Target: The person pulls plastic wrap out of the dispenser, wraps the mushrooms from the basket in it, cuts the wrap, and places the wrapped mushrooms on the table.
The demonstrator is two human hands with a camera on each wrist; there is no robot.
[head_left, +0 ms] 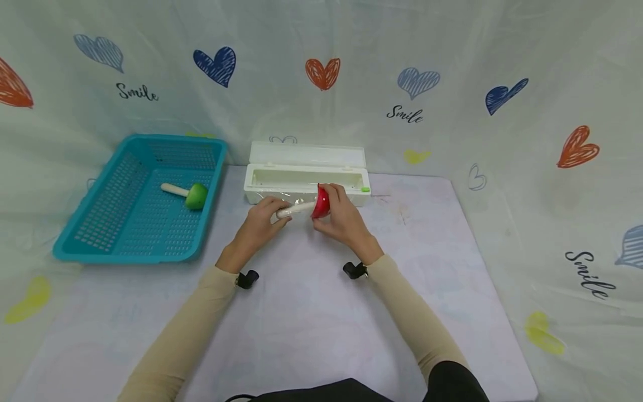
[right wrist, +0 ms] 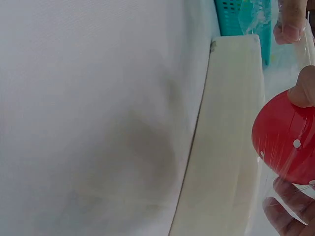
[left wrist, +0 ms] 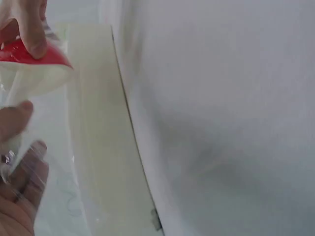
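Observation:
A red toy mushroom with white dots and a pale stem lies sideways between both hands, over the front of a long white box. My left hand pinches the stem end. My right hand holds the cap, thumb on one side and fingers on the other. Clear plastic film covers the mushroom; in the right wrist view it stretches in creases over the red cap. In the left wrist view film also drapes over the left fingers. The stem is partly hidden by the left fingers.
The white box has its lid raised at the back and a small green tab at its right end. To the left stands a teal basket, with a green toy mushroom lying in it. A heart-patterned curtain hangs behind the table.

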